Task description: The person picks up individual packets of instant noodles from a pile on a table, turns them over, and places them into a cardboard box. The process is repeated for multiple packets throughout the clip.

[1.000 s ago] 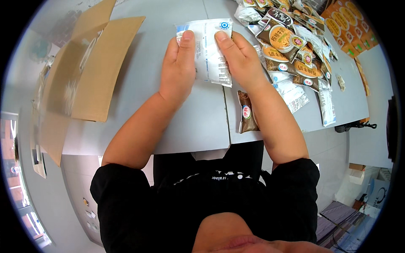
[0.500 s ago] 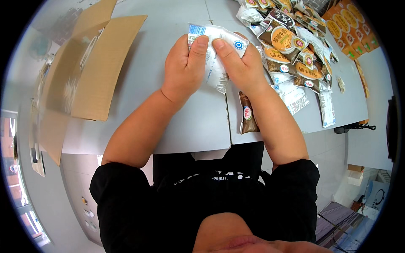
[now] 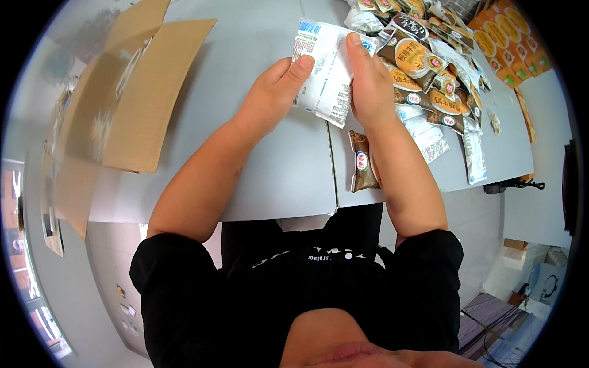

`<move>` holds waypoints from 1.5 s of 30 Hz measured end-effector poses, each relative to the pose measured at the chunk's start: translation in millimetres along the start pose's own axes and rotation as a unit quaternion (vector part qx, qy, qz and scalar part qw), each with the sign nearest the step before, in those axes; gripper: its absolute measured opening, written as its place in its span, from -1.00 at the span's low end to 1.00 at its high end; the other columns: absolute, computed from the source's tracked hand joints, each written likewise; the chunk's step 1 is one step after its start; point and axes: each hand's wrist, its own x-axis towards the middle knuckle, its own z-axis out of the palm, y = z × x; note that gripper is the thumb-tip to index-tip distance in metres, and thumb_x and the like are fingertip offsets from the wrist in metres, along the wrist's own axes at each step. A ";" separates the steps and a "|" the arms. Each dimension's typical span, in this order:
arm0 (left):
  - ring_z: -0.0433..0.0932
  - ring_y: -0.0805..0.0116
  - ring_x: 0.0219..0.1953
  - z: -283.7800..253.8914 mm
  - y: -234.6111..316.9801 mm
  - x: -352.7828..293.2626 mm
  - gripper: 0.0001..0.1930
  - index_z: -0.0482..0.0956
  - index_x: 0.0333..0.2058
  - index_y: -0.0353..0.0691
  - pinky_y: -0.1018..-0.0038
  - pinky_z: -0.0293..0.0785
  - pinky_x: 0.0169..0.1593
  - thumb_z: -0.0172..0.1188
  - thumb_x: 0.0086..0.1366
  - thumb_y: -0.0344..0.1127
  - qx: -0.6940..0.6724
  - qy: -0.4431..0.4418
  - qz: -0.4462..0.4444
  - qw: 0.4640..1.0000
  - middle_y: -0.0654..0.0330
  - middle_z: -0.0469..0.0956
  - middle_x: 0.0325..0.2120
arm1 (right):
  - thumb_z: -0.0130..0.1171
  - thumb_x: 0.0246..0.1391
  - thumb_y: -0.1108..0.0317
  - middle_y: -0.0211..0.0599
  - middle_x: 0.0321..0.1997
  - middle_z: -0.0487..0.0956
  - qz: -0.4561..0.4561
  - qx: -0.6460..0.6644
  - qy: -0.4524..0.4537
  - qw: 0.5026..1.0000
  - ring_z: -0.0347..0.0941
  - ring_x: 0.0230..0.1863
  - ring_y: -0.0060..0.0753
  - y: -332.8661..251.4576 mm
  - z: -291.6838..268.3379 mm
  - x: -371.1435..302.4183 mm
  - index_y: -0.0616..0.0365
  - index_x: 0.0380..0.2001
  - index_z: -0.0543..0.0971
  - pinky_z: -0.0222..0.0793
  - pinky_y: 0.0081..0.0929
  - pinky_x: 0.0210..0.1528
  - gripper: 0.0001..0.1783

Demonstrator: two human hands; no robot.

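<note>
Both my hands hold a stack of white flat packets (image 3: 324, 73) with blue print, lifted a little off the grey table (image 3: 270, 165). My left hand (image 3: 270, 98) grips the stack's left edge with thumb on top. My right hand (image 3: 366, 80) covers its right side, fingers pointing away from me. A brown snack packet (image 3: 362, 162) lies on the table just under my right forearm.
A heap of brown, orange and white snack packets (image 3: 429, 67) spreads over the right part of the table. An open cardboard box (image 3: 123, 92) with raised flaps stands at the left. Orange packages (image 3: 509, 43) lie at the far right. The table's near edge runs by my torso.
The white packets lay flat under both palms; now my hands have gathered them and lifted them, gripping the stack from both sides.
</note>
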 end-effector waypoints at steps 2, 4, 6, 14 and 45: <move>0.49 0.54 -0.25 2.4 7.9 -2.5 -0.51 0.49 -0.09 -0.32 0.56 0.43 -0.23 0.01 0.38 0.08 0.003 -0.010 -0.010 1.000 0.21 0.57 -0.30 | -0.06 0.29 0.07 -0.32 -0.30 0.61 0.010 -0.014 0.004 1.000 0.51 -0.32 -0.55 3.9 -0.7 2.3 0.25 -0.19 0.56 0.42 -0.55 -0.27 -0.57; 0.50 0.53 -0.30 4.5 24.1 -7.0 -0.51 0.49 -0.09 -0.32 0.53 0.46 -0.27 0.02 0.39 0.07 0.051 -0.031 -0.050 0.997 0.21 0.57 -0.31 | -0.04 0.29 0.06 -0.34 -0.31 0.60 0.017 -0.028 0.004 0.999 0.49 -0.32 -0.56 6.1 -4.6 1.1 0.25 -0.20 0.56 0.41 -0.55 -0.27 -0.58; 0.52 0.51 -0.33 1.1 31.3 -7.9 -0.52 0.48 -0.08 -0.31 0.51 0.48 -0.30 0.01 0.39 0.07 0.063 -0.039 -0.065 0.995 0.21 0.58 -0.31 | -0.03 0.29 0.06 -0.36 -0.31 0.60 0.022 -0.040 0.015 0.999 0.47 -0.32 -0.58 6.0 -3.4 2.3 0.24 -0.20 0.56 0.40 -0.56 -0.26 -0.58; 0.56 0.41 -0.19 -3.7 3.5 5.8 -0.43 0.36 0.08 -0.24 0.45 0.54 -0.24 0.13 0.30 0.10 -0.131 -0.092 -0.095 0.982 0.18 0.56 -0.15 | 0.12 0.21 0.17 -0.36 -0.24 0.59 0.011 -0.053 0.023 0.998 0.47 -0.28 -0.60 -0.3 -1.2 -2.3 0.25 -0.11 0.54 0.39 -0.58 -0.25 -0.65; 0.53 0.18 -0.05 -165.3 177.3 -38.5 -0.48 0.39 0.10 -0.24 0.34 0.39 0.07 0.18 0.23 -0.12 0.448 0.230 0.051 0.863 0.00 0.56 -0.14 | 0.10 0.21 0.16 -0.47 -0.60 0.46 0.082 -0.103 -0.015 0.991 0.21 -0.68 -0.73 3.0 -10.2 9.5 0.14 -0.37 0.50 0.10 -0.70 -0.62 -0.74</move>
